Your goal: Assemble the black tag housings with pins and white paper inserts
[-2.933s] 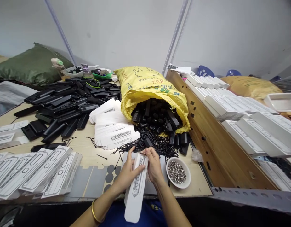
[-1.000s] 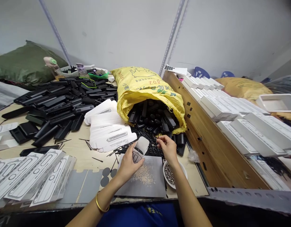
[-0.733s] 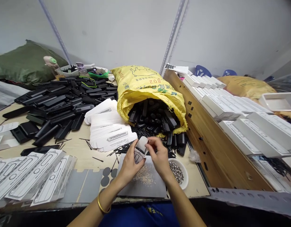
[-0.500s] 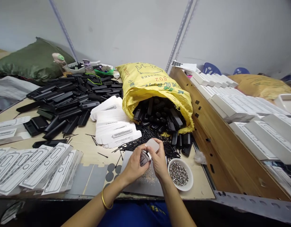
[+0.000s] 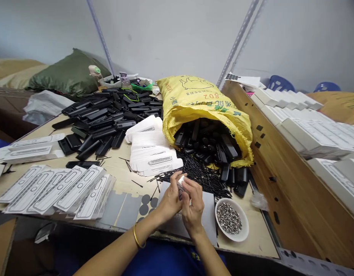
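Observation:
My left hand [image 5: 169,200] and my right hand [image 5: 193,203] meet over a grey mat [image 5: 208,209] at the table's front edge. Both are closed on the top end of a small white printed carton [image 5: 181,181], fingers pinching its flap; most of the carton is hidden behind the hands. A gold bangle sits on my left wrist. A white bowl of small metal pieces [image 5: 230,219] stands just right of my right hand. A heap of thin black pins [image 5: 197,175] lies right behind the hands.
A yellow sack [image 5: 202,109] spills black plastic parts. More black parts [image 5: 105,119] pile at back left. Flat white cartons [image 5: 152,151] are stacked mid-table, others [image 5: 59,188] fan out at front left. A wooden board [image 5: 269,153] fences off rows of finished white boxes [image 5: 309,126] on the right.
The long carton held flat earlier is now turned end-on. My right hand reached toward the pins, then came back to the carton's flap. The view has swung left.

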{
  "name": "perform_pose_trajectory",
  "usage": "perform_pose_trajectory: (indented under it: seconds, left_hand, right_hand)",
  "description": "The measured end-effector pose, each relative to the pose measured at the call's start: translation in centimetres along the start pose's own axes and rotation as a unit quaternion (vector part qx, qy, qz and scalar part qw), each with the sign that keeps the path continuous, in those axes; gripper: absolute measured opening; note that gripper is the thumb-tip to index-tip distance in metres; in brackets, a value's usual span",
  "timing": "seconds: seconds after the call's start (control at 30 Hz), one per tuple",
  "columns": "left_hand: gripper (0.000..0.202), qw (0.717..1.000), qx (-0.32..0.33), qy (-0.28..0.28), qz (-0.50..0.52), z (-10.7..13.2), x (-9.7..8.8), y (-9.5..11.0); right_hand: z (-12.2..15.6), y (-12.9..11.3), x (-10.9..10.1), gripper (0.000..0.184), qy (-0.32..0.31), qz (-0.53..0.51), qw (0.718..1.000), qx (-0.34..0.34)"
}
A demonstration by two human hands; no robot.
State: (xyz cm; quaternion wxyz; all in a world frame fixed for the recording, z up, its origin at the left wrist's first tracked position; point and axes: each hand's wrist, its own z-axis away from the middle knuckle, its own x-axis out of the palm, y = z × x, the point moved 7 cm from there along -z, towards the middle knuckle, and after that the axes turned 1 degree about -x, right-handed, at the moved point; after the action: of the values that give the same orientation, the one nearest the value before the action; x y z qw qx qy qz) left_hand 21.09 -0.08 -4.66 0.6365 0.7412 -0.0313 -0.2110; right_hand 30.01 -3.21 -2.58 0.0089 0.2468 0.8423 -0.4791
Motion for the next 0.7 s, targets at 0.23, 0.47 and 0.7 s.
perform_pose_trajectory:
  seconds: [0.23,0.47,0.7]
  left_hand:
    - [0.052,0.982,-0.078,0.011,-0.169,0.1,-3.1,1.2]
    - [0.058,0.753,-0.287,0.198,-0.558,5.7,-21.1,0.3]
    - [0.057,0.697,-0.358,0.268,-0.561,8.3,-28.2,-4.2]
  right_hand:
    - [1.4,1.3,-0.4,0.036,-0.044,-0.048,0.996,0.058]
    - [1.6,6.0,-4.3,0.036,0.033,-0.063,0.977,0.202]
    - [0.6,6.2,-9.3,0.025,-0.032,0.125,0.972,0.197]
